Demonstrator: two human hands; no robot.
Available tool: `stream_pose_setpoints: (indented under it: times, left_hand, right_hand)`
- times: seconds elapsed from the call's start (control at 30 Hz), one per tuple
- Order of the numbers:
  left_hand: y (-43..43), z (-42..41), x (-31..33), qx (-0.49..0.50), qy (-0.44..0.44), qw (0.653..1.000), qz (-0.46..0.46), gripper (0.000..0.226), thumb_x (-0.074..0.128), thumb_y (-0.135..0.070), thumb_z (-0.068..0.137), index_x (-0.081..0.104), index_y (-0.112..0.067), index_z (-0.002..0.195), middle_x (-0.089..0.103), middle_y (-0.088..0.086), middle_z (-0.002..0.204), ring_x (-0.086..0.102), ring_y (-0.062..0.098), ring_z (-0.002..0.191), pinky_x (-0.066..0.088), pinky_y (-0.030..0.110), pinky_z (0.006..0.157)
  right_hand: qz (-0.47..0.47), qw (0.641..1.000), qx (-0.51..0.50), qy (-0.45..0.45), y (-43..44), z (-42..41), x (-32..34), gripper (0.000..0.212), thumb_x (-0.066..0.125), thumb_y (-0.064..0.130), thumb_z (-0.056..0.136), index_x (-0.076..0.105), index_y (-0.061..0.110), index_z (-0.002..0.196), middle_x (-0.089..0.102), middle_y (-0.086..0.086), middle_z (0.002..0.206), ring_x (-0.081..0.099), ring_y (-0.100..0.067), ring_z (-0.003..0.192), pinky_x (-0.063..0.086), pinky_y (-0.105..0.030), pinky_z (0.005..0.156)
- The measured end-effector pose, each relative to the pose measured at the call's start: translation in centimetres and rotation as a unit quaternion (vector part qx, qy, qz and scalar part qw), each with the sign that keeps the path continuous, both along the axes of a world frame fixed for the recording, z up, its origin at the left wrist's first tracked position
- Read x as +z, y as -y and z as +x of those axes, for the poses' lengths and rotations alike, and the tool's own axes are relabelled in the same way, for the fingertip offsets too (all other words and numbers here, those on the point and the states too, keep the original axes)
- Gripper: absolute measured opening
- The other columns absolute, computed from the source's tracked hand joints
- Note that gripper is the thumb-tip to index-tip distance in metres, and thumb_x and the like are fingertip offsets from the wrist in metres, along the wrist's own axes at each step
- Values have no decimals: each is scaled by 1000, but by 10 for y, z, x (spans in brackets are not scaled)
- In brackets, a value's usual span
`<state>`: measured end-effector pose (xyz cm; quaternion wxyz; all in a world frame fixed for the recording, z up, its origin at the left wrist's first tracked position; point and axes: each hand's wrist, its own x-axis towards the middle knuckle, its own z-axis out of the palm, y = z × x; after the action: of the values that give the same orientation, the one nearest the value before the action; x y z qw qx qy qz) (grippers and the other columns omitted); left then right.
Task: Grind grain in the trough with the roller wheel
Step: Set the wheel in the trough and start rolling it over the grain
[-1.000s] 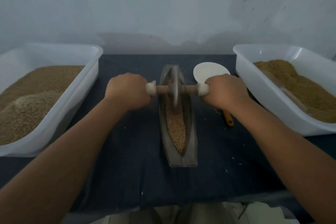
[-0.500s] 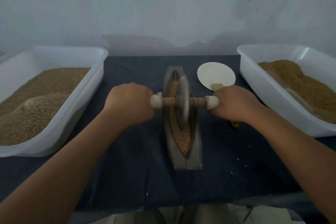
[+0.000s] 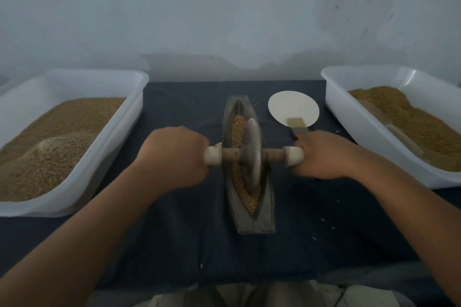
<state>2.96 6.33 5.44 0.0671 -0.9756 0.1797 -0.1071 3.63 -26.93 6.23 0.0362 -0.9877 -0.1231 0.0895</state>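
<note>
Left tub, right tub on dark cloth; brush overlapping white disc

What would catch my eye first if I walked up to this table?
Dead centre, a grey roller wheel stands in a narrow boat-shaped trough of grain, with the left hand and the right hand gripping the two ends of its axle. Either side of it sit the left white tub and the right white tub, each holding a brownish heap, all on a dark cloth.
</note>
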Motion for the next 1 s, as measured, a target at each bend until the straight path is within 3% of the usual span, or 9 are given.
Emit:
stream_pose_setpoints:
  times: [0.23, 0.4, 0.53, 0.7, 0.77, 0.87, 0.93, 1.0]
  left_hand:
    - [18, 64, 16, 63, -23, 997, -35, 25, 61, -47, 80, 57, -25, 69, 60, -7, 71, 60, 23, 68, 47, 33, 64]
    - [14, 53, 8, 54, -15, 997, -46, 26, 58, -51, 79, 57, -27, 69, 57, -7, 71, 57, 23, 67, 44, 33, 61]
    - [0, 10, -9, 24, -16, 998, -48, 30, 52, -57, 81, 55, -31, 68, 54, -11, 64, 52, 15, 57, 34, 29, 52]
    - [2, 17, -11, 55, -25, 995, -74, 28, 52, -55, 77, 57, -28, 68, 56, -10, 65, 53, 15, 57, 35, 28, 52]
    - [7, 36, -10, 69, -11, 994, -85, 26, 56, -51, 77, 59, -27, 70, 56, -9, 67, 52, 16, 58, 35, 28, 53]
    - [12, 60, -6, 84, -12, 992, -91, 24, 62, -47, 80, 59, -25, 69, 59, -5, 69, 53, 17, 60, 36, 28, 53]
    - [12, 62, -2, 77, -31, 992, -91, 23, 62, -45, 81, 60, -25, 69, 61, -4, 71, 57, 19, 63, 40, 30, 56]
    - [8, 48, -1, 62, -62, 992, -91, 23, 61, -46, 80, 60, -26, 70, 62, -6, 72, 59, 19, 65, 44, 32, 60]
  right_hand:
    - [-23, 973, -89, 211, -22, 48, -17, 38, 53, 61, 87, 59, 28, 68, 60, 8, 67, 53, -14, 61, 40, -29, 54]
    - [-21, 981, -57, 186, -19, 41, -10, 37, 51, 58, 87, 60, 28, 68, 61, 7, 67, 56, -16, 63, 42, -30, 54]
    - [-34, 993, -3, 114, -3, 7, -3, 35, 50, 63, 71, 61, 30, 63, 60, 8, 59, 58, -10, 58, 45, -31, 50]
    - [-54, 980, -14, 193, -15, 26, -5, 42, 52, 64, 81, 59, 29, 60, 57, 9, 58, 53, -11, 57, 37, -28, 49]
    - [-54, 971, -34, 230, -21, 41, -8, 44, 54, 58, 88, 57, 26, 58, 56, 8, 57, 53, -15, 57, 40, -29, 50]
    - [-34, 959, -39, 279, -27, 54, -7, 36, 61, 43, 83, 49, 21, 57, 52, 5, 57, 51, -20, 54, 47, -32, 51]
    - [-33, 961, -29, 273, -29, 52, -1, 32, 65, 38, 80, 49, 20, 58, 51, 5, 57, 49, -18, 53, 46, -31, 50]
    - [-44, 978, -20, 203, -25, 39, 4, 31, 65, 45, 81, 55, 23, 60, 56, 6, 61, 52, -15, 57, 42, -30, 51]
